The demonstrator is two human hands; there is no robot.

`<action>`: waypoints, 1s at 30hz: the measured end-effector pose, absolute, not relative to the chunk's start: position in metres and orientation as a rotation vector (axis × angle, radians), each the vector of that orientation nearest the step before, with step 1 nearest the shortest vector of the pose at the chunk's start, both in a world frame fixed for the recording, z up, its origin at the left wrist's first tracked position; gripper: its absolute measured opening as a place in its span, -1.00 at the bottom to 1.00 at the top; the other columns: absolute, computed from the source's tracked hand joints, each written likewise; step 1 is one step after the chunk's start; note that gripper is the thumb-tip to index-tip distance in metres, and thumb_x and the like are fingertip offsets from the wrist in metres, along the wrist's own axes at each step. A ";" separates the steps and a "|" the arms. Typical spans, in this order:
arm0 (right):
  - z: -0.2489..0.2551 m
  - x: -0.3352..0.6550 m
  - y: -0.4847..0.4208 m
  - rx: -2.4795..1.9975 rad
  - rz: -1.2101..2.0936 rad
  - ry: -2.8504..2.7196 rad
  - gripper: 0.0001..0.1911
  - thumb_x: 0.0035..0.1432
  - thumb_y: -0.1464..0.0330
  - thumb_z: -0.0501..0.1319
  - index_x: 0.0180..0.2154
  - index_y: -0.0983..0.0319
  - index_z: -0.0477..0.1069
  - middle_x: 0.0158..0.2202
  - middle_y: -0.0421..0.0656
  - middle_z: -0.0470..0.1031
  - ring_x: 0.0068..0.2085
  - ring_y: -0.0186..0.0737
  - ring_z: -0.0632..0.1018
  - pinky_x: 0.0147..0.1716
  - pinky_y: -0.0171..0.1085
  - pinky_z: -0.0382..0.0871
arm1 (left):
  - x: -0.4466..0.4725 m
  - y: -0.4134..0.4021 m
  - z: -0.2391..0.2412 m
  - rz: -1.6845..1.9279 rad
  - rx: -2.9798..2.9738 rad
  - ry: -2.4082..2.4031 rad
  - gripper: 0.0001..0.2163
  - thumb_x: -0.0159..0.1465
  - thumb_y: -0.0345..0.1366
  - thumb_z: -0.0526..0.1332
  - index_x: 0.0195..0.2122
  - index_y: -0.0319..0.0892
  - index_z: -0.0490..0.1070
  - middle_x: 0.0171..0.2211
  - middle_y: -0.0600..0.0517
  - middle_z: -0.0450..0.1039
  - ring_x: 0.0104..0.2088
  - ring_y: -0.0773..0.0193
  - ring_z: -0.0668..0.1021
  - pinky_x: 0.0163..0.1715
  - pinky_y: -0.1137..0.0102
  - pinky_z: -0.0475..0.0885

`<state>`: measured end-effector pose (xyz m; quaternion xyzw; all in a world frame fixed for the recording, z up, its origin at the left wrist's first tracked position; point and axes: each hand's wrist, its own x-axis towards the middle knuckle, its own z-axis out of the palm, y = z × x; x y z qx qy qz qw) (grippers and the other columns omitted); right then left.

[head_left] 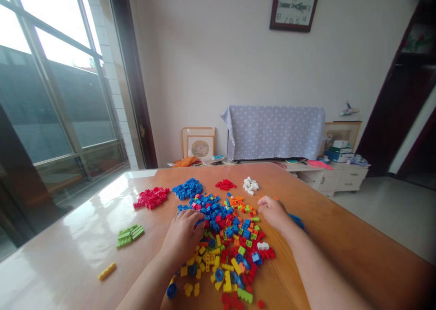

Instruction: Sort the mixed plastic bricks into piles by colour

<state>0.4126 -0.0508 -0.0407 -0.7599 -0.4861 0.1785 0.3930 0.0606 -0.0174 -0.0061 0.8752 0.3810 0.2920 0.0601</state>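
Note:
A big mixed heap of small toy bricks [228, 242] in blue, red, yellow, orange and green lies on the wooden table [340, 237]. My left hand [184, 237] rests on the heap's left side, fingers curled down among blue bricks; what they hold is hidden. My right hand [274, 212] hovers at the heap's upper right edge, fingers bent in a pinch near orange pieces. Sorted piles lie around: red bricks [151, 197], blue bricks [187, 188], a small red pile [225, 184], white bricks [250, 185], green bricks [129, 235].
A lone yellow brick [107, 271] lies near the table's left front. Blue pieces [295, 220] peek out behind my right wrist. A window is on the left. A low cabinet [327, 176] with a cloth-covered object stands beyond the table.

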 end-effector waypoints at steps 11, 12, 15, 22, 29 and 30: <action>-0.013 0.341 -0.083 -1.859 0.542 -1.848 -0.84 0.05 0.27 0.26 -0.30 0.16 0.52 -0.49 -0.29 0.46 -0.46 -0.35 0.39 -0.48 -0.38 0.06 | 0.062 -0.026 0.002 0.815 2.580 1.237 -0.78 0.35 -0.25 0.14 -0.08 -0.03 0.55 -0.16 -0.06 0.52 -0.12 0.08 0.52 -0.14 0.27 0.41; -0.011 0.335 -0.085 -1.883 0.480 -1.881 -0.82 0.03 0.26 0.28 -0.28 0.15 0.51 -0.45 -0.28 0.48 -0.43 -0.34 0.40 -0.47 -0.37 0.05 | 0.063 -0.027 0.004 0.809 2.579 1.235 -0.78 0.35 -0.24 0.14 -0.09 -0.03 0.56 -0.16 -0.06 0.52 -0.12 0.08 0.52 -0.15 0.28 0.41; -0.009 0.326 -0.086 -1.950 0.340 -1.921 -0.79 0.01 0.26 0.29 -0.24 0.10 0.48 -0.38 -0.29 0.51 -0.38 -0.32 0.42 -0.45 -0.35 0.03 | 0.065 -0.031 0.008 0.794 2.584 1.226 -0.78 0.36 -0.24 0.14 -0.09 -0.03 0.56 -0.14 -0.07 0.51 -0.11 0.07 0.52 -0.17 0.28 0.40; -0.016 0.323 -0.078 -1.983 0.262 -1.919 -0.82 0.05 0.29 0.26 -0.24 0.11 0.47 -0.27 -0.25 0.56 -0.29 -0.27 0.47 -0.38 -0.33 0.05 | 0.067 -0.035 0.012 0.745 2.593 1.232 -0.78 0.37 -0.23 0.13 -0.10 -0.04 0.56 -0.15 -0.07 0.52 -0.12 0.08 0.52 -0.15 0.28 0.38; -0.008 0.324 -0.081 -1.969 0.304 -1.887 -0.82 0.17 0.23 0.19 -0.28 0.14 0.52 -0.42 -0.22 0.53 -0.38 -0.26 0.47 -0.42 -0.32 0.09 | 0.069 -0.039 0.014 0.757 2.610 1.216 -0.78 0.37 -0.26 0.12 -0.10 -0.03 0.56 -0.17 -0.05 0.53 -0.13 0.09 0.53 -0.12 0.26 0.38; -0.006 0.324 -0.082 -1.936 0.337 -1.863 -0.79 0.20 0.21 0.17 -0.27 0.15 0.53 -0.45 -0.22 0.52 -0.40 -0.26 0.46 -0.43 -0.31 0.12 | 0.070 -0.040 0.014 0.762 2.608 1.207 -0.78 0.37 -0.26 0.12 -0.10 -0.03 0.55 -0.17 -0.05 0.53 -0.13 0.09 0.53 -0.13 0.26 0.38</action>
